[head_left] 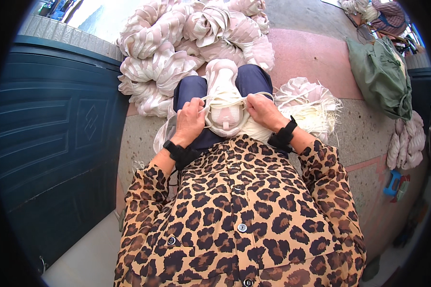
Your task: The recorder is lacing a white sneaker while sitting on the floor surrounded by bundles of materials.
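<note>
A white and pale pink shoe upper (pixel 221 76) lies across my lap, between my dark-trousered knees. Cream shoelace (pixel 225 101) crosses its front and is drawn out to both sides. My left hand (pixel 190 118) is closed on the lace at the upper's left edge. On the opposite side, my right hand (pixel 265 112) pinches the lace, and a loop of it stands above the knuckles. Both fists are level and just clear of the upper's middle. The fingertips are partly hidden by the hands.
Large coiled bundles of shoe uppers (pixel 163 67) are heaped beyond my knees. A bunch of cream laces (pixel 316 110) lies by my right thigh. Further right are a green sack (pixel 380 74), another bundle (pixel 407 141) and a blue object (pixel 392 182). A dark teal door (pixel 57 124) stands at left.
</note>
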`<state>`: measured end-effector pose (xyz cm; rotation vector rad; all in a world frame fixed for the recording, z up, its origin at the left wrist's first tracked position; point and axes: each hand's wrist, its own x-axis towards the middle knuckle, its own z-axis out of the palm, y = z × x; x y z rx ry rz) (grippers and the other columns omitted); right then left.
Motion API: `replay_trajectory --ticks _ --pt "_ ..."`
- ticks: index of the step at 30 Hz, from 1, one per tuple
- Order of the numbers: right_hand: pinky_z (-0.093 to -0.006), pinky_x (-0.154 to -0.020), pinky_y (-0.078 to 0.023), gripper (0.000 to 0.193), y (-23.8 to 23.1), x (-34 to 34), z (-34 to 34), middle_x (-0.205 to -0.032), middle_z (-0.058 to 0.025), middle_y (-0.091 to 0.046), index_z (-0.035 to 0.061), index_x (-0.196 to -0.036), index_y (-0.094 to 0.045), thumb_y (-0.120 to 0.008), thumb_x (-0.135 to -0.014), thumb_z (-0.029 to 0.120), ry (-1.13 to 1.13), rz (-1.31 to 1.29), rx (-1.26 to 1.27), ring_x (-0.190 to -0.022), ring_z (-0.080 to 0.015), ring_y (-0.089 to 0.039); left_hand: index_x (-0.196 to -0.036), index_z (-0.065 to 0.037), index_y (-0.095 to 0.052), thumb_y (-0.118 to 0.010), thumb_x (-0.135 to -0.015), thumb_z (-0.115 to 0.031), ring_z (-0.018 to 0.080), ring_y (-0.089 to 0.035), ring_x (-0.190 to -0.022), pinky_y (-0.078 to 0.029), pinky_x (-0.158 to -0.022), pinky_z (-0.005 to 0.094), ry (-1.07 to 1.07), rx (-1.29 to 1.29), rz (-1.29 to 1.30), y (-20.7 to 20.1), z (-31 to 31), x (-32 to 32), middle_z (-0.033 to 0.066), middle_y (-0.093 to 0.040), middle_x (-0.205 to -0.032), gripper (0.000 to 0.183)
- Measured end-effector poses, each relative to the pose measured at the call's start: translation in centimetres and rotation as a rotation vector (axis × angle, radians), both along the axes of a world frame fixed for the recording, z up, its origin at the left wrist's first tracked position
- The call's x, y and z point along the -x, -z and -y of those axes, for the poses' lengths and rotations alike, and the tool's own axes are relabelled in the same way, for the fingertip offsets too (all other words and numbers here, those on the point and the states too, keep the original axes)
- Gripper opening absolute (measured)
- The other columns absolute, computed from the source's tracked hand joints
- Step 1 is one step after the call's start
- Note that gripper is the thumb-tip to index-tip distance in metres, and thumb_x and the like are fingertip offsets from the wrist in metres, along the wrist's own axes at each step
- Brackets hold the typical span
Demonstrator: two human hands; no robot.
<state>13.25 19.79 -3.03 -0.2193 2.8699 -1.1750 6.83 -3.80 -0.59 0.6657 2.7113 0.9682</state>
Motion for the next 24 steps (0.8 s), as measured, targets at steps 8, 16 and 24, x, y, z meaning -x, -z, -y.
replay_trajectory --ticks 8,16,24 --pt "-0.0402 -0.064 -0.042 0.011 0.4 0.2 0.4 -0.069 -0.0156 -0.052 0.0023 -0.076 -0.044 -0.054 -0.073 0.003 -0.044 -0.074 0.014 -0.073 -0.0336 -0.053 -0.097 -0.004 -0.054 -0.057 -0.075 -0.006 0.0300 -0.057 -0.072 -0.043 -0.062 0.0397 0.236 0.072 -0.201 -0.1 -1.3 0.0 0.0116 -0.060 -0.076 0.022" --pt "-0.0392 -0.062 -0.042 0.015 0.1 0.1 0.2 -0.068 -0.0145 -0.052 0.0026 -0.073 -0.044 -0.058 -0.072 0.004 0.025 0.007 0.084 -0.071 -0.0332 -0.053 -0.073 0.000 -0.062 -0.060 -0.074 -0.017 0.0349 -0.059 -0.070 -0.047 -0.066 0.0412 0.213 0.239 0.054 0.5 -3.9 3.2 0.0195 -0.061 -0.070 0.017" --pt "-0.0391 -0.067 -0.044 0.011 0.5 0.2 0.5 -0.071 -0.0141 -0.054 0.0024 -0.076 -0.048 -0.057 -0.074 0.007 -0.041 -0.069 0.005 -0.075 -0.0314 -0.054 -0.074 -0.002 -0.053 -0.054 -0.073 -0.004 0.0301 -0.051 -0.075 -0.042 -0.069 0.0382 0.406 0.229 -0.358 0.4 -3.8 3.1 0.0145 -0.056 -0.072 0.003"
